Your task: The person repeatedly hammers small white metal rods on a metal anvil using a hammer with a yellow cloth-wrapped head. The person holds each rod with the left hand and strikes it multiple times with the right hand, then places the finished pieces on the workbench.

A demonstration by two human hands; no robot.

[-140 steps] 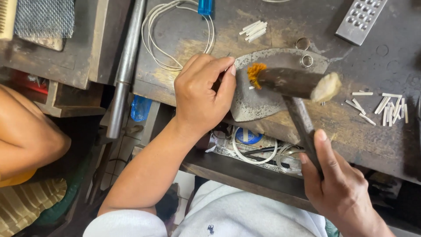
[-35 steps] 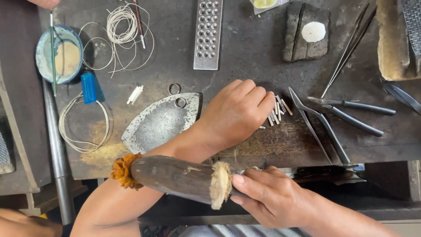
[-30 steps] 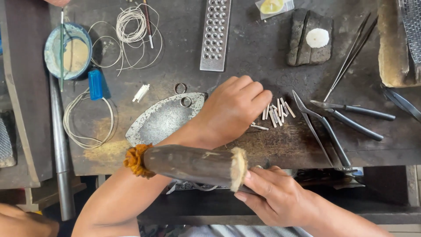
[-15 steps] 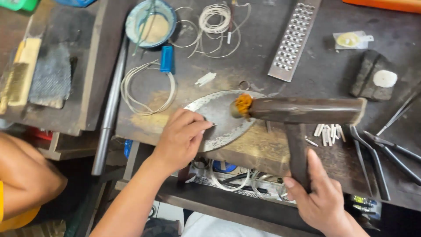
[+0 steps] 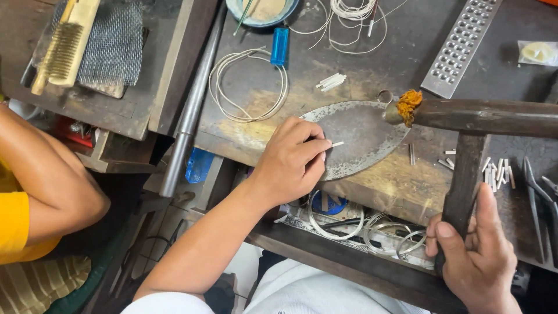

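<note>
A short, thin, pale metal rod (image 5: 336, 143) is seen at the near-left edge of a flat, dull grey metal plate (image 5: 366, 131), shaped like a leaf with a point toward the right. The plate is laid on a worn, stained wooden bench (image 5: 372, 70). The rod is pinched at one end between the thumb and fingertips of the left hand (image 5: 289, 163), which is closed narrowly around it, with the knuckles bent and the free end of the rod left poking out over the plate.

A mallet (image 5: 474, 119) is gripped by its dark wooden handle in the right hand (image 5: 474, 256), fingers wrapped tight around the lower part of the handle and the thumb laid along its right side. The long, dark, horn-like head is held level above the right end of the plate, and its near tip is seen to be frayed and orange. Whether that tip is touching the plate cannot be told.

More short rods (image 5: 494, 171) are scattered on the bench just right of the plate. A coil of pale wire (image 5: 247, 87) and a blue lighter (image 5: 279, 46) are placed beyond the left hand, and a perforated metal strip (image 5: 462, 46) is laid further back. Another person's bare arm (image 5: 52, 174) is seen at the far left
</note>
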